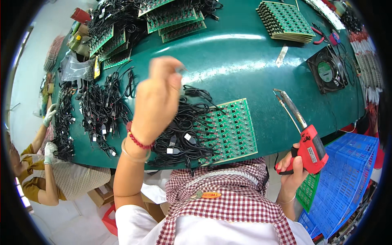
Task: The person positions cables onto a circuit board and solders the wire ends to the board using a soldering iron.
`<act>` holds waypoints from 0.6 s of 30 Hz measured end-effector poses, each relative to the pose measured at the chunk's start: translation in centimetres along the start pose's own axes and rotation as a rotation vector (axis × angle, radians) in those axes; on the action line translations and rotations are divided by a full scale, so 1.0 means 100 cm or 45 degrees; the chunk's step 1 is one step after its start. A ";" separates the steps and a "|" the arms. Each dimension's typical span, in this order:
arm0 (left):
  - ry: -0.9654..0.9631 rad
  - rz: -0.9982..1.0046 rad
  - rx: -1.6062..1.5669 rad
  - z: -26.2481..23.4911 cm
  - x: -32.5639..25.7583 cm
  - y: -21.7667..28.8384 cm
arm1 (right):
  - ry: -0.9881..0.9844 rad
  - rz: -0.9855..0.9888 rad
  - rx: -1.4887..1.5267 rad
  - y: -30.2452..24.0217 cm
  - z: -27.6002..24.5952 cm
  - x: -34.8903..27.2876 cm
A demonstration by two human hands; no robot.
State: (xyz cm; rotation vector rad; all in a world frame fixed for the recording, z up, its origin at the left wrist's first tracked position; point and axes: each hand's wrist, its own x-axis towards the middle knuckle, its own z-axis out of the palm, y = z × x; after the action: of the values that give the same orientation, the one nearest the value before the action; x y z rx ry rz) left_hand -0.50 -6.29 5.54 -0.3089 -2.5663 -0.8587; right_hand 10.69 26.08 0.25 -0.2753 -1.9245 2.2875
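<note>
My right hand (295, 165) is wrapped round the red handle of a soldering gun (313, 150), its long metal tip and feed tube pointing up and away over the table. My left hand (157, 87) is raised above the table, smeared by motion, its fingers bent; whether anything is between them does not show. Below and right of it lies a green circuit board panel (234, 130) with rows of small black parts. Black cables (179, 134) with white-ended plugs are bunched over the panel's left side, their thin wire ends reaching onto it.
More black cables (107, 106) lie to the left. Wired boards (173, 20) are stacked at the back, bare panels (286, 22) at the far right. A black fan (326, 70) and blue crates (347, 163) are at the right. A gloved co-worker's hand (50, 151) works at the left edge.
</note>
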 end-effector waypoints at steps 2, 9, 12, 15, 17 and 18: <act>-0.435 -0.177 -0.157 -0.001 -0.004 0.022 | 0.006 0.022 0.019 0.000 -0.001 -0.001; -0.683 -0.561 -0.969 0.026 -0.023 0.035 | -0.068 0.026 0.040 -0.002 0.001 -0.002; -0.717 -0.681 -0.983 0.035 -0.028 0.042 | -0.060 0.033 0.033 0.000 -0.001 -0.002; -0.725 -0.512 -0.788 0.045 -0.036 0.045 | -0.050 0.032 0.039 0.001 -0.003 -0.005; -0.644 -0.405 -0.561 0.055 -0.048 0.044 | -0.078 0.046 0.043 0.001 -0.003 -0.006; -0.557 -0.294 -0.333 0.058 -0.052 0.045 | -0.078 0.054 0.041 0.001 -0.004 -0.008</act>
State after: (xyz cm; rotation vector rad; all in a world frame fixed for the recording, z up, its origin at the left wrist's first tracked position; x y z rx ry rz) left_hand 3.78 0.38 1.34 -0.3076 -2.9311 -1.3461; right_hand 11.55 26.30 0.12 -0.2473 -1.9261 2.3782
